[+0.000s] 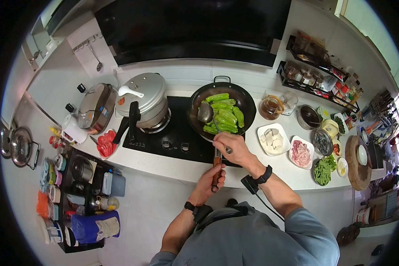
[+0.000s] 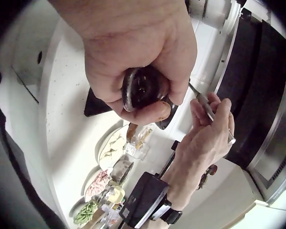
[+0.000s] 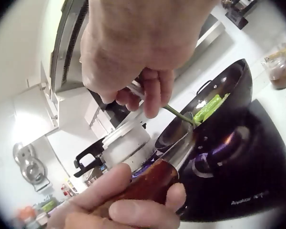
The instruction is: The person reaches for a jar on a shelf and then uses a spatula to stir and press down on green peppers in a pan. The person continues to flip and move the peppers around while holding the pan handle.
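A black wok [image 1: 249, 103] sits on the right burner with several whole green peppers [image 1: 226, 117] inside. My left hand [image 1: 204, 182] grips its wooden handle [image 3: 150, 187] at the near side. In my right hand [image 1: 235, 151] is the shaft of a metal ladle [image 1: 205, 113], its bowl among the peppers at the wok's left side. The right wrist view shows the wok tilted to that camera, with a flame [image 3: 229, 140] glowing beneath. From the left wrist, the rounded handle end [image 2: 140, 89] shows inside the curled fingers.
A pressure cooker [image 1: 148, 104] with a white spoon on its lid stands on the left burner. Sliced tomato [image 1: 105, 144] lies at the left. To the right are plates of tofu [image 1: 272, 141] and raw meat [image 1: 300, 153], cut green beans [image 1: 322, 172] and a round chopping board [image 1: 357, 170].
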`<state>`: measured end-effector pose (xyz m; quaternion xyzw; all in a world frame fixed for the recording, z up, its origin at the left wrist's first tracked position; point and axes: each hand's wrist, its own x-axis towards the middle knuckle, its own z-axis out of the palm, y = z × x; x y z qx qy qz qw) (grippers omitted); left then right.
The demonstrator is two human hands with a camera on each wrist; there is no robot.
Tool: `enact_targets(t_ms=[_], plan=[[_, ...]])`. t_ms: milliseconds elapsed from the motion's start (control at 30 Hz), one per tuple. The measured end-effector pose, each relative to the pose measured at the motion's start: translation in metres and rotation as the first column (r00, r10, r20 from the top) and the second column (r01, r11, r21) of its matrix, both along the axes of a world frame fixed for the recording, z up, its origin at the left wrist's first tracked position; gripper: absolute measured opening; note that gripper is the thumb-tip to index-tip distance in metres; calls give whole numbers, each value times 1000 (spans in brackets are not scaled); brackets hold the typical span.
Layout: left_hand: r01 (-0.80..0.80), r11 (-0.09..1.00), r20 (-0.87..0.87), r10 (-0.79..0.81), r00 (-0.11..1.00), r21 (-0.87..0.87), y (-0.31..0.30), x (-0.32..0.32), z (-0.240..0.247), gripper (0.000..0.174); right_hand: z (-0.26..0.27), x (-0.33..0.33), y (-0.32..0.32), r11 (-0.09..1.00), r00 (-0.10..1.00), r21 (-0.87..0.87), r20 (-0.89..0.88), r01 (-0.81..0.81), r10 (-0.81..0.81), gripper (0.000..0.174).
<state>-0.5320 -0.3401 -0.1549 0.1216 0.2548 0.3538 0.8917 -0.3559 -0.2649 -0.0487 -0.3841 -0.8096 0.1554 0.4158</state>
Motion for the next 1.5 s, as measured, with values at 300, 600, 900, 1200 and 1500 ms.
enact_targets(t_ms=[300, 600, 900, 1200, 1500], plan=[[-15, 1000, -104, 16, 994, 8, 0, 2, 4, 27, 3, 22, 6, 989, 985, 62, -115, 134, -126, 11], [19, 1000, -32, -18, 999, 14, 0, -1, 4, 25, 1, 27, 0, 995, 988, 47, -130, 89, -82, 11], [7, 1000, -16, -8, 1000, -7, 0, 0, -3, 24, -2, 23, 3, 1000, 999, 2, -35, 26, -26, 11], [-19, 1000, -1, 19, 1000, -7, 1, 3, -6, 25, -2, 22, 3, 999, 999, -10, 15, -34, 34, 12], [-9, 1000, -37, 9, 999, 8, 3, 4, -7, 27, 0, 30, 22, 991, 996, 109, 43, 72, -77, 12]])
